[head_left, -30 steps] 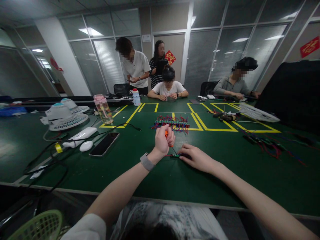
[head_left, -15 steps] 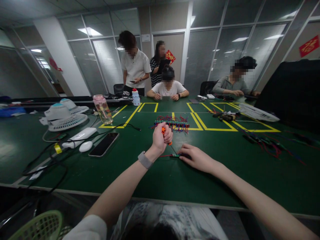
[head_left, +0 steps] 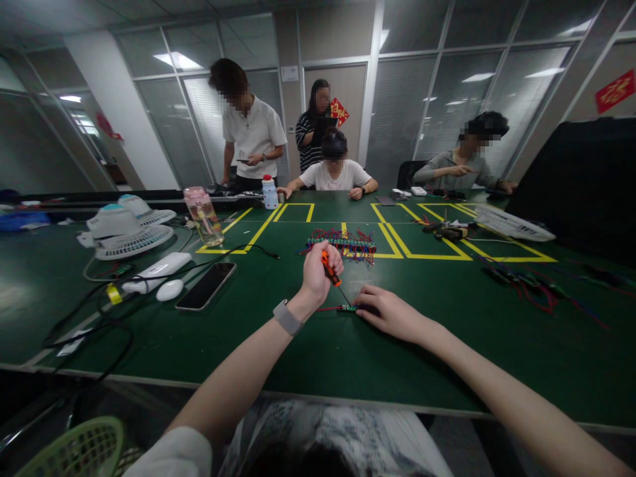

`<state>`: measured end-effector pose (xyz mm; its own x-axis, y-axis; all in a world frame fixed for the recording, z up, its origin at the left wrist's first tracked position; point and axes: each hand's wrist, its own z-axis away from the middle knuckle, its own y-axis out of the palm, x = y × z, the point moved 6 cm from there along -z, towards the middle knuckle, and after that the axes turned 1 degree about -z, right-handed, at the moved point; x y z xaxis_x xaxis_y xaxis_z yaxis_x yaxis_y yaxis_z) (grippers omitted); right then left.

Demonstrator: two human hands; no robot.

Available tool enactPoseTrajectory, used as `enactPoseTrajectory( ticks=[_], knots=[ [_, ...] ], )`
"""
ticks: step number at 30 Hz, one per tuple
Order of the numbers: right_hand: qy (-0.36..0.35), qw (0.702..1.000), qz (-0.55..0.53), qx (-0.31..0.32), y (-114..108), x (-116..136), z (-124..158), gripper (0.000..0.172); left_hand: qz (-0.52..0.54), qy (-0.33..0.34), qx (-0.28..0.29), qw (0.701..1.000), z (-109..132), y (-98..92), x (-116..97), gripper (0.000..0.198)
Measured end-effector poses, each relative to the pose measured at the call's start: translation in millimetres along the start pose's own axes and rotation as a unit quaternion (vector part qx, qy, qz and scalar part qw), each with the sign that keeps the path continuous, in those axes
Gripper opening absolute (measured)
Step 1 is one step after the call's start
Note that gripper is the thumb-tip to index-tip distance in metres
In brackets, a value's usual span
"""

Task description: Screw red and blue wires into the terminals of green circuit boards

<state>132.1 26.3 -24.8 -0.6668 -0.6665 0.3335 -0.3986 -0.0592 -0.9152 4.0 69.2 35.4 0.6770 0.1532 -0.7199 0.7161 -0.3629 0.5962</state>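
Note:
In the head view my left hand (head_left: 318, 273) is closed around the orange-and-black handle of a screwdriver (head_left: 330, 270). Its thin shaft slants down to the right, and the tip meets a small green circuit board (head_left: 346, 309) lying on the green table. A red wire (head_left: 328, 309) runs out of the board's left end. With bent fingers, my right hand (head_left: 381, 310) grips the board's right end against the table. Those fingertips partly hide that end. Just beyond my left hand lies a row of similar boards with red and blue wires (head_left: 342, 245).
A phone (head_left: 207, 287), a white mouse (head_left: 169, 290), black cables, a white fan (head_left: 132, 232) and a pink-lidded bottle (head_left: 203, 215) are on the left. Pliers (head_left: 452, 232), a white keyboard (head_left: 514, 224) and wired boards (head_left: 529, 281) lie right. Several people are across the table (head_left: 298, 358).
My left hand's fingers have shifted on the screwdriver, showing more of its handle. My right hand and the board stay put. Across the table, the standing person in white has moved left.

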Motion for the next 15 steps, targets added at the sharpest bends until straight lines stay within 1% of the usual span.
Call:
enactPoseTrajectory(
  ticks=[3, 7, 11, 15],
  knots=[
    [-0.001, 1.0, -0.001, -0.003, 0.1, -0.6, 0.2, 0.019, 0.001, 0.009, 0.004, 1.0, -0.8, 0.1, -0.4, 0.049],
    [0.002, 1.0, -0.005, -0.004, -0.7, 0.1, 0.7, 0.019, 0.009, -0.004, 0.01, 1.0, -0.4, 1.2, 0.2, 0.049],
    [0.005, 1.0, -0.009, -0.006, -1.5, 0.2, 0.8, 0.019, 0.001, -0.018, 0.002, 1.0, 1.1, 2.6, 0.5, 0.051],
    [0.0, 1.0, -0.01, -0.005, -0.6, -0.2, 0.5, 0.02, -0.007, -0.018, 0.01, 1.0, 2.0, 4.4, 0.2, 0.051]
  ],
)
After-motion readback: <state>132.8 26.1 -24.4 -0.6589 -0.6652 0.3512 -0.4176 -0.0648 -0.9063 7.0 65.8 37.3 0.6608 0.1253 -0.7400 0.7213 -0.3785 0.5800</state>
